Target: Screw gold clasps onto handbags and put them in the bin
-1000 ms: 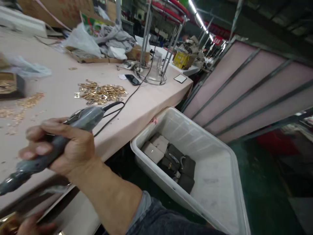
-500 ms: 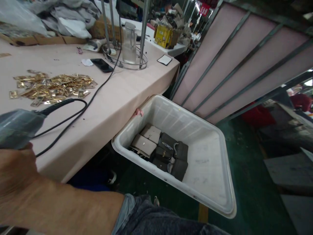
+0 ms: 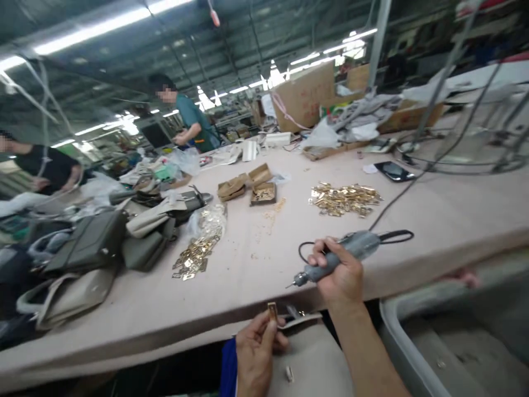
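Observation:
My right hand [image 3: 339, 271] is closed around a grey electric screwdriver [image 3: 320, 269], its thin bit pointing left above the table's front edge. A black cord loops from the tool's back end. Lower down, my left hand [image 3: 261, 344] pinches a small gold metal plate [image 3: 271, 310] upright between thumb and fingers. Just below and right of that hand is a light grey bag [image 3: 316, 353], partly hidden by my forearm. A small metal fitting [image 3: 289, 374] shows on the bag's face.
On the pink-covered table [image 3: 248, 286] lie gold hardware piles [image 3: 346, 198], another heap [image 3: 196, 255], small cardboard boxes [image 3: 263, 194] and a phone [image 3: 394, 171]. Bags [image 3: 88, 237] crowd the left side. A white bin [image 3: 407, 347] stands at right. Two people work across the table.
The view has swung left and up, from the bin to the whole table. My left hand with the gold plate has come into view. The screwdriver remains in my right hand.

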A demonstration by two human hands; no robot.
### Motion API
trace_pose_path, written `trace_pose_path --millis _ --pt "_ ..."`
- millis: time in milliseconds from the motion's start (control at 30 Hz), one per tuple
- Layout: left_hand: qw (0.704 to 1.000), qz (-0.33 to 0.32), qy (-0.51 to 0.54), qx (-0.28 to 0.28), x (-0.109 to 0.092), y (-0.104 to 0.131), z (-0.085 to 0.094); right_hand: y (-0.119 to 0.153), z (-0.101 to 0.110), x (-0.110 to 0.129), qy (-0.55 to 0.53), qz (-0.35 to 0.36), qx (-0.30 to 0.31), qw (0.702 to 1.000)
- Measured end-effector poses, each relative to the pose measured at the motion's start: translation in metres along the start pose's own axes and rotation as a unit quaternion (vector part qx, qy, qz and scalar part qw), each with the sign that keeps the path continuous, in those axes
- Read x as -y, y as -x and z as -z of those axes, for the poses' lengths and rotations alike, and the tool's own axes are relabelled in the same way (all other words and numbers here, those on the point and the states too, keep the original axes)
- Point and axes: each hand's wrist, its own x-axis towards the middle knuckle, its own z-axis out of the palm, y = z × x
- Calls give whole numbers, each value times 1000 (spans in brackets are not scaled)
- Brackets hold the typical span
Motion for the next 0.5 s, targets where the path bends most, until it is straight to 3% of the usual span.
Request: trace_pose_path --millis 200,333,500 --pt "996 -20 76 -40 3 13 13 -14 -25 -24 64 6 -29 998" --pt "993 -9 98 -67 8 10 24 -44 -48 -49 106 25 -31 994" --pt "992 0 116 -59 17 3 25 -82 -61 -81 121 12 -73 990"
